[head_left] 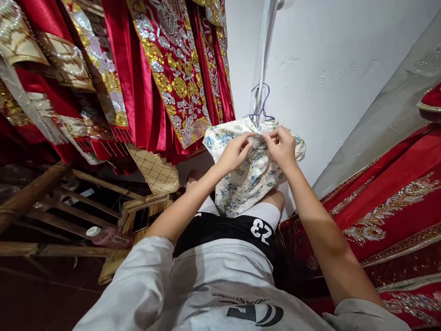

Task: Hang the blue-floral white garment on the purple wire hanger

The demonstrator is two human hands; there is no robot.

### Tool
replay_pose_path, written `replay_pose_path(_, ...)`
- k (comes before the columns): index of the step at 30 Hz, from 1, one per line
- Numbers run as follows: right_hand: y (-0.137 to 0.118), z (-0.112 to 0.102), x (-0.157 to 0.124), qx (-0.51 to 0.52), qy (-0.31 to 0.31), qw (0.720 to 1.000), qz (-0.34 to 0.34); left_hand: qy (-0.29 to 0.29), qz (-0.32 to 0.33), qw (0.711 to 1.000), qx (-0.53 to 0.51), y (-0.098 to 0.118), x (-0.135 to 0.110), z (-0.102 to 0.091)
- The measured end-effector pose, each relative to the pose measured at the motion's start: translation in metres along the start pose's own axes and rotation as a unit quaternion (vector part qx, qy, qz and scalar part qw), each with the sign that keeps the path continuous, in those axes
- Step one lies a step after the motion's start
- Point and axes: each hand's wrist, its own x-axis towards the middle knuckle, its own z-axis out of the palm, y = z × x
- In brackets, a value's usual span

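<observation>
A white shirt with a blue floral print hangs in front of me on a purple hanger, its lower part reaching down between my knees. Just below the collar, my left hand pinches the front of the cloth with thumb and forefinger. Close beside it, my right hand pinches the same front edge, the two sets of fingertips almost meeting. Whether a button sits between the fingers is too small to tell. The hanger's hook is up by a pale vertical strip on the wall.
Red embroidered garments hang at the upper left, and more red beaded cloth hangs along the right. A bamboo frame stands at the left, with a pink bottle on it. A white wall rises behind the shirt.
</observation>
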Motion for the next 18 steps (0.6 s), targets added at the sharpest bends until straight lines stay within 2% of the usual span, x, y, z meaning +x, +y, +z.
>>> replay_pose_path(2,-0.001,-0.004,0.004,-0.027,-0.016,0.999,-0.033,-0.003,0.046,0.999,0.024,0.001,0.028,-0.002)
replay_pose_path(5,0.004,-0.006,0.012,-0.058,-0.041,0.995,-0.070,0.007,0.060,0.997,0.043,0.001,0.049,0.002)
replay_pose_path(9,0.014,0.005,0.013,-0.102,-0.091,0.986,-0.100,0.089,0.026,0.996,0.004,0.000,0.056,0.009)
replay_pose_path(11,0.019,0.013,0.001,-0.127,-0.163,0.972,-0.113,0.132,0.008,0.991,-0.028,-0.005,0.063,0.005)
replay_pose_path(13,0.022,0.021,-0.018,-0.136,-0.265,0.947,-0.123,0.190,-0.016,0.980,-0.059,-0.018,0.074,-0.007)
replay_pose_path(15,0.025,0.027,-0.041,-0.125,-0.348,0.922,-0.117,0.258,-0.050,0.960,-0.092,-0.039,0.083,-0.028)
replay_pose_path(18,0.027,0.032,-0.067,-0.087,-0.387,0.916,-0.064,0.347,-0.146,0.914,-0.150,-0.082,0.082,-0.064)
